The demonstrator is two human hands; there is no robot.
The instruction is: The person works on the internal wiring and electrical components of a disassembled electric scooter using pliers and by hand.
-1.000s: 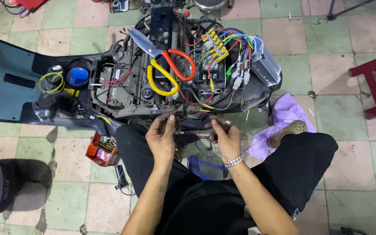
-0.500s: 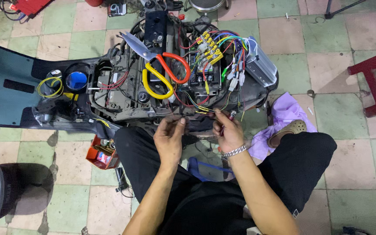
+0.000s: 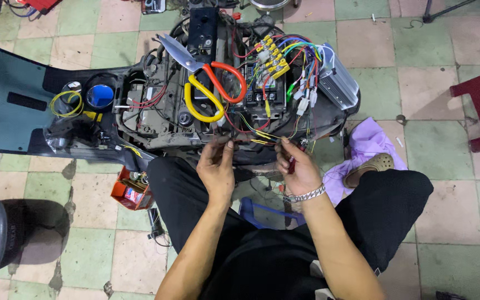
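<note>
Observed from beside the opened scooter body (image 3: 23, 105): the person sits on the tiled floor (image 3: 434, 33), both hands at the near edge of the exposed wiring bay. Left hand (image 3: 216, 166) has its fingers pinched narrow on the thin wires (image 3: 251, 133) — half a second ago it sat slightly lower. Right hand (image 3: 298, 166) is curled around a small red-handled tool (image 3: 291, 164), fingertips at the same wires; it has shifted outward and the hands are now farther apart. Wires run between the two hands, just below the scissors (image 3: 209, 91) with red and yellow handles lying on the frame — unmoved. Purple cloth (image 3: 368, 141) by the knee, unchanged.
</note>
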